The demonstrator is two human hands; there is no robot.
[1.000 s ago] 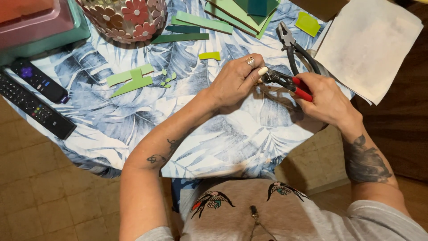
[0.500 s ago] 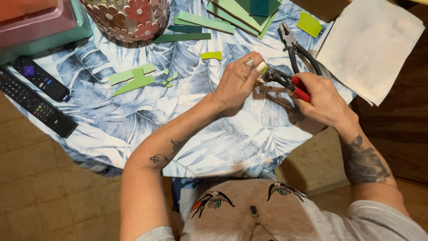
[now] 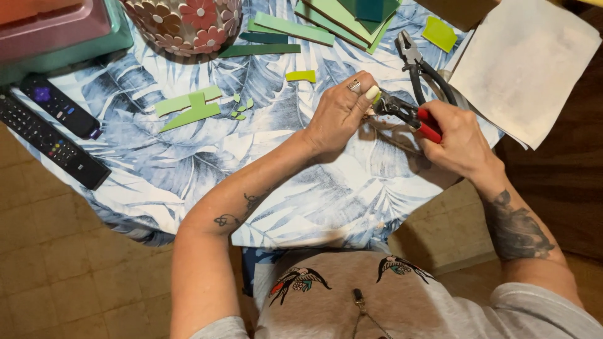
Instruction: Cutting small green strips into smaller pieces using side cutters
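since a second ago little has shifted: the two hands have stayed together right of centre, the left one turning slightly so its pale-painted thumbnail now shows beside the tool's head.

going left to right: two black remote controls (image 3: 53, 129) lie at the left edge of the blue leaf-print tablecloth (image 3: 188, 169), with light green cut strips and slivers (image 3: 188, 108) right of them, well apart from the hands. at the top a round flower-patterned mosaic vessel (image 3: 182, 25) stands, with a stack of flat green sheets (image 3: 342, 16) further right and a small yellow-green rectangular chip (image 3: 301, 76) below them.

the left hand (image 3: 339, 113), palm down with a ring on one finger, pinches something small at the tool's jaws; the piece itself is hidden under the fingertips (image 3: 372, 94), so its colour and shape cannot be told. the forearm runs up from lower left, wrist fairly straight.

the right hand (image 3: 458, 141) is wrapped tight round the red-handled nipping pliers (image 3: 405, 113), whose head points left, touching the left fingertips. a second pair of dark-handled pliers (image 3: 418, 66) lies idle just above, and a sheet of white paper (image 3: 527, 59) sits upper right.

to do this well, i judge the piece should be held steady and flat, fingertips kept beside the jaws rather than between them, and the squeeze made firm and even.
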